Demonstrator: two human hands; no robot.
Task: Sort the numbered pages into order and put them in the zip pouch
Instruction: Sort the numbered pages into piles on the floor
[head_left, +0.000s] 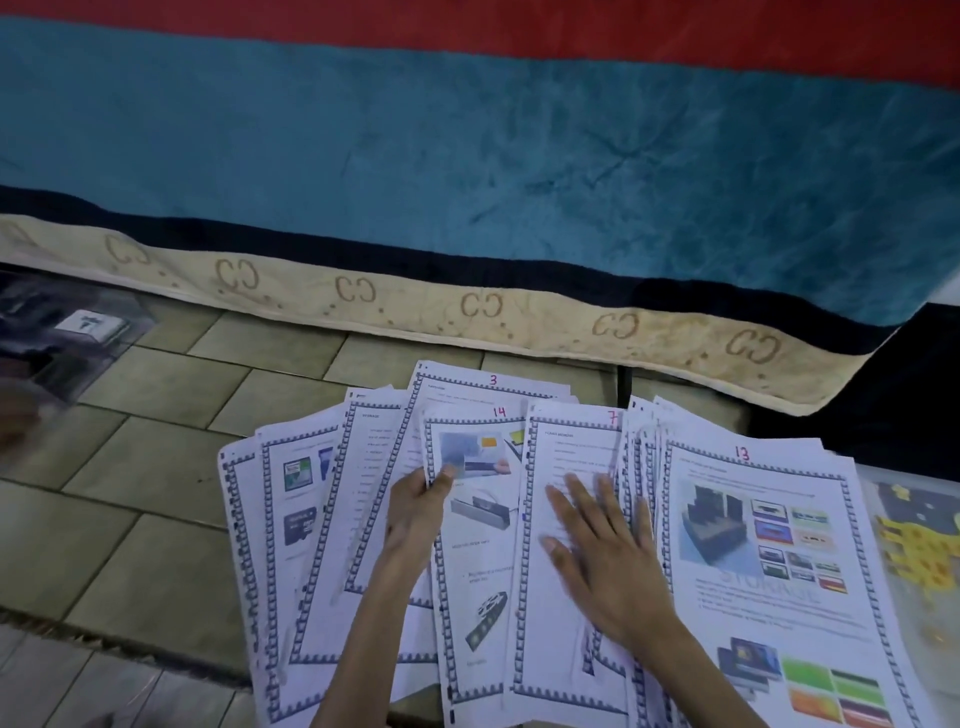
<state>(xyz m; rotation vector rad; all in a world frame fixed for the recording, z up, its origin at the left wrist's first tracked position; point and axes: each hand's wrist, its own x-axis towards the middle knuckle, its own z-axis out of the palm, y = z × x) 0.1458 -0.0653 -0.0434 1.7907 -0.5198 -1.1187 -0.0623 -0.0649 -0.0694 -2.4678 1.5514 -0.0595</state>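
Several white printed pages with blue borders lie fanned out on the tiled floor. Red handwritten numbers show on top: page 3 (488, 387) at the back, page 14 (480, 525) in the middle, page 7 (561, 452) beside it and page 13 (763, 551) on the right. My left hand (418, 512) pinches the left edge of page 14 between thumb and fingers. My right hand (602, 545) lies flat, fingers spread, on page 7. A clear zip pouch with a yellow pattern (914, 540) lies under the pages at the right edge.
A bed with a teal and navy blanket (467, 156) and a beige patterned trim (467, 306) runs across the back. A clear plastic box (62, 332) sits on the tiles at the left. A mat edge (78, 639) shows at the lower left.
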